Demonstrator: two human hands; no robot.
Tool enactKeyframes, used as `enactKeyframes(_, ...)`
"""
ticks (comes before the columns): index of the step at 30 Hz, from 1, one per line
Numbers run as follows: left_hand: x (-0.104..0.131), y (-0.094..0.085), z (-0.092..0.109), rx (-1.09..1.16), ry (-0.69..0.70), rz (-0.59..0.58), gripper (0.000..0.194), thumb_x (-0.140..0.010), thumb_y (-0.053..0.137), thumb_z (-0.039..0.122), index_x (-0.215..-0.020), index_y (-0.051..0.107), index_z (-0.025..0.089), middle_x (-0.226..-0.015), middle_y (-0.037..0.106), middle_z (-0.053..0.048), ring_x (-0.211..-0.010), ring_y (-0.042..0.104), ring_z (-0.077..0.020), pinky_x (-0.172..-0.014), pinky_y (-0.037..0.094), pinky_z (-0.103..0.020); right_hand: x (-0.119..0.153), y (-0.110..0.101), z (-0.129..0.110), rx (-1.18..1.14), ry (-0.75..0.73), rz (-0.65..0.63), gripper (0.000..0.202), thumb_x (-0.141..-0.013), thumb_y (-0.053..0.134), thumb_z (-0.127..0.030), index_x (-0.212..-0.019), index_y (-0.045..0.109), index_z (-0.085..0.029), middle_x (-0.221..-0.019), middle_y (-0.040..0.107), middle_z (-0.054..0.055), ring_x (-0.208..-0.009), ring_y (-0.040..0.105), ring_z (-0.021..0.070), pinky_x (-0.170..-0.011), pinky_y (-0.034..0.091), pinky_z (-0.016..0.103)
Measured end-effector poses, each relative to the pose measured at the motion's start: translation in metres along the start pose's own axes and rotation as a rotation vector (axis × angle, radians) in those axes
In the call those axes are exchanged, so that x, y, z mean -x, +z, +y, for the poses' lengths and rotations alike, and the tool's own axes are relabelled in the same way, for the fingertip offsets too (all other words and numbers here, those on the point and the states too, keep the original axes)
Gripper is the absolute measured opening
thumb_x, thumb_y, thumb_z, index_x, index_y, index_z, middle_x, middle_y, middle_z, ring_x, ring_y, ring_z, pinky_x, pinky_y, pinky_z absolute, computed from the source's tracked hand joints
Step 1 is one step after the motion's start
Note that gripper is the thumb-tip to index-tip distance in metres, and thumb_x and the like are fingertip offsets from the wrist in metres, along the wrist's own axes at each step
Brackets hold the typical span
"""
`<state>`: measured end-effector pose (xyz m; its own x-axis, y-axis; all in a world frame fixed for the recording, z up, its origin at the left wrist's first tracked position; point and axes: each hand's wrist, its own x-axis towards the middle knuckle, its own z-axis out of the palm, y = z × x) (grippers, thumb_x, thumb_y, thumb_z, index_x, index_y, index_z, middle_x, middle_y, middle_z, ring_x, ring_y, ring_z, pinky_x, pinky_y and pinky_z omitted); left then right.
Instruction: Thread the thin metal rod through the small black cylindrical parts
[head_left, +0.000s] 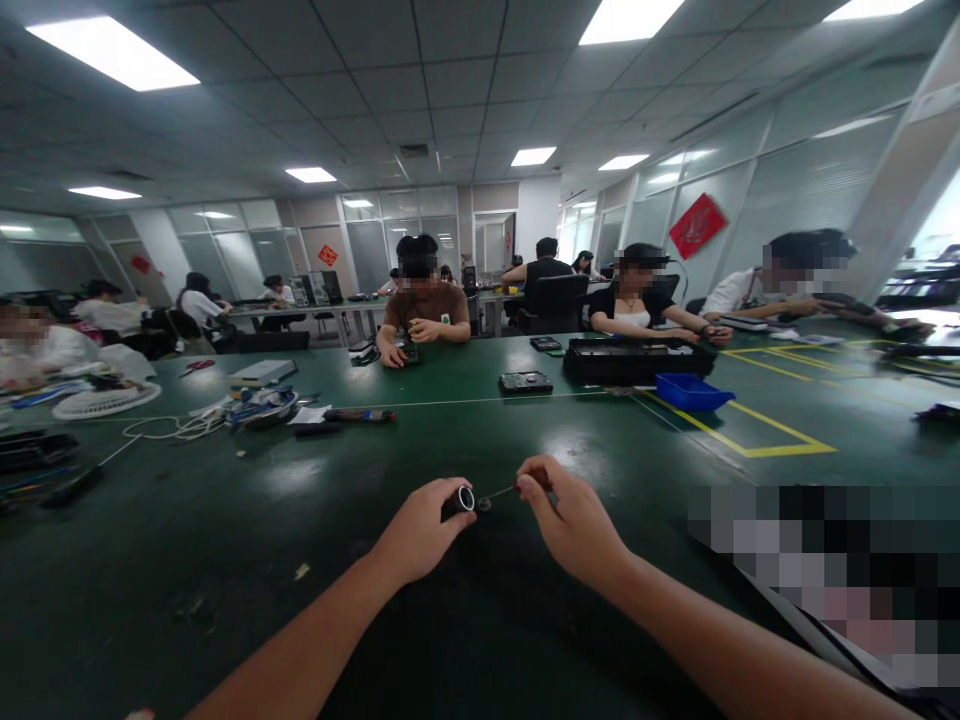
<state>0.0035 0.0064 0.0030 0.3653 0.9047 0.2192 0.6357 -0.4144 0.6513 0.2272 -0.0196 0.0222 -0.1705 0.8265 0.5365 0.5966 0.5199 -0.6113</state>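
Observation:
My left hand (426,522) is closed around a short black cylinder with a bright silver ring at its open end (465,499); it may be a flashlight body, but I cannot tell. That end faces right. In my right hand (559,505) is a thin-shafted screwdriver (504,491), its reddish handle mostly covered by the fingers. The shaft points left, towards the cylinder. A small round metallic part (484,505) sits by the shaft's tip, just right of the ring; whether the tip touches it is unclear.
A hard drive (526,382), a long black casing (637,361) and a blue tray (691,391) stand farther back on the green table (352,640). Cables (259,405) and a power-tool-like object (345,421) lie left. Several people work around, one person (427,310) opposite.

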Motion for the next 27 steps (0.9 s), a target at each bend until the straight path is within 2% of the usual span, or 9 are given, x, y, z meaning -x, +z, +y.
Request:
enactKeyframes(4,-0.001,-0.001,0.001,0.070,-0.046,0.065,0.031,-0.085,0.060,0.029,-0.115,0.062,0.022,-0.118,0.065,-0.006,-0.109,0.058,-0.0234,-0.099,0.042,-0.036,-0.001,-0.002,0.000,-0.001,0.004,0.008,0.014,-0.099,0.044,-0.029,-0.095,0.055,-0.021,-0.079,0.066,0.002,-0.075,0.065,0.0189,-0.068,0.046,0.032)
enactKeyframes(8,-0.001,-0.005,0.002,0.119,-0.109,0.029,0.037,-0.090,0.052,0.032,-0.126,0.054,0.022,-0.125,0.060,-0.008,-0.114,0.055,-0.0242,-0.101,0.040,-0.038,-0.002,-0.003,0.000,-0.015,0.001,0.028,0.014,-0.099,0.044,-0.029,-0.096,0.055,-0.021,-0.081,0.067,0.003,-0.077,0.066,0.0188,-0.070,0.047,0.032)
enactKeyframes(11,-0.001,-0.007,0.004,0.103,-0.140,0.000,0.041,-0.089,0.054,0.041,-0.125,0.052,0.022,-0.119,0.062,-0.009,-0.106,0.058,-0.0246,-0.092,0.044,-0.038,-0.001,-0.005,0.001,-0.008,0.003,0.031,0.014,-0.099,0.043,-0.030,-0.097,0.055,-0.021,-0.082,0.068,0.003,-0.077,0.067,0.0189,-0.070,0.048,0.032)
enactKeyframes(14,-0.001,-0.008,0.008,0.023,-0.143,-0.001,0.038,-0.089,0.055,0.046,-0.119,0.055,0.022,-0.112,0.064,-0.008,-0.099,0.060,-0.0249,-0.085,0.045,-0.038,-0.002,-0.006,0.001,-0.001,0.000,0.037,0.014,-0.099,0.044,-0.030,-0.098,0.055,-0.021,-0.082,0.068,0.003,-0.077,0.067,0.0188,-0.070,0.048,0.032)
enactKeyframes(20,-0.003,-0.005,0.005,-0.178,-0.085,-0.035,0.030,-0.091,0.052,0.036,-0.118,0.060,0.024,-0.115,0.063,-0.006,-0.104,0.059,-0.0242,-0.088,0.045,-0.038,-0.005,-0.007,0.003,0.004,0.008,0.060,0.014,-0.098,0.044,-0.030,-0.098,0.055,-0.021,-0.082,0.069,0.004,-0.077,0.068,0.0195,-0.070,0.049,0.033)
enactKeyframes(27,-0.021,0.006,0.005,-0.464,0.035,-0.187,0.031,-0.092,0.048,0.035,-0.119,0.061,0.025,-0.109,0.063,-0.007,-0.100,0.061,-0.0250,-0.084,0.048,-0.038,-0.005,-0.007,0.004,0.025,0.034,0.064,0.016,-0.098,0.043,-0.031,-0.098,0.056,-0.022,-0.083,0.069,0.004,-0.077,0.068,0.0201,-0.071,0.050,0.033)
